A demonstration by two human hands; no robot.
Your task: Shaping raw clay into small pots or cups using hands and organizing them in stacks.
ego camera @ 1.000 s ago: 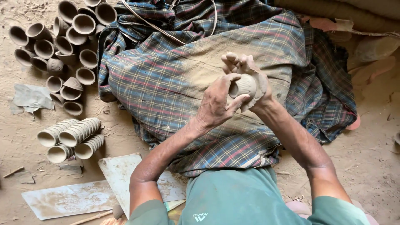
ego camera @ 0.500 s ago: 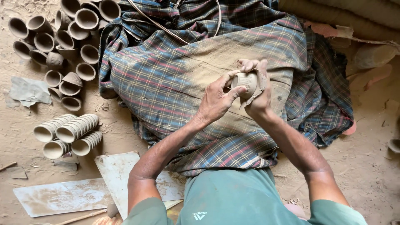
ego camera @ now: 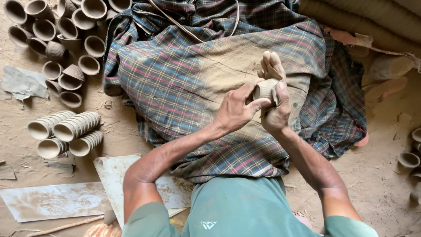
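A small grey clay cup (ego camera: 264, 89) sits between both of my hands above my lap. My left hand (ego camera: 237, 109) pinches its near side with thumb and fingers. My right hand (ego camera: 275, 103) cradles it from the right, fingers stretched up behind it. A dusty plaid cloth (ego camera: 184, 79) covers my lap beneath the hands.
Loose clay cups (ego camera: 66, 39) lie scattered at the upper left on the dirt floor. Nested stacks of cups (ego camera: 70, 131) lie on their sides at the left. Flat boards (ego camera: 57, 199) and a stick lie at the bottom left. More cups (ego camera: 410, 158) sit at the right edge.
Both hands stay on the clay cup and have turned it slightly. The right fingers now stand straighter behind it.
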